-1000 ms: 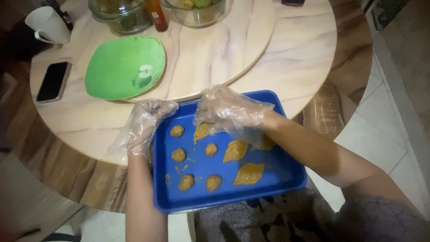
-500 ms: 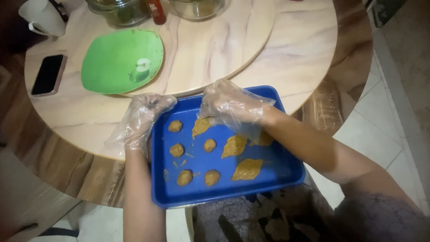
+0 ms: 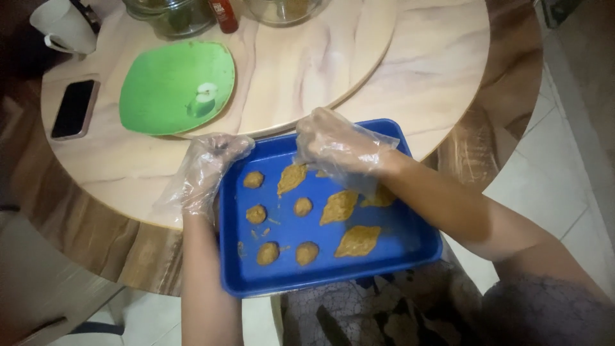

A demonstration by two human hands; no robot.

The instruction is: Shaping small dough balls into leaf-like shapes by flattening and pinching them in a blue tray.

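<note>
A blue tray (image 3: 391, 247) juts over the near edge of the bench (image 3: 416, 83), holding brown dough pieces (image 3: 357, 239). The gloved left hand (image 3: 208, 170) grips its left rim; the gloved right hand (image 3: 336, 147) seems to press a flat piece (image 3: 291, 177). Beyond lie a green plate (image 3: 160, 96) and phone (image 3: 72, 109).

Both hands wear loose, clear plastic gloves, and both forearms below them are bare. The left hand (image 3: 208, 170) comes straight up from the lower edge of view, its forearm nearly vertical, fingers bent forward in a loose curl with the glove ballooning around them. The right hand (image 3: 336, 147) comes in from the lower right on a long slanted forearm, knuckles up, its grip turned down and the fingertips hidden beneath the palm.
</note>
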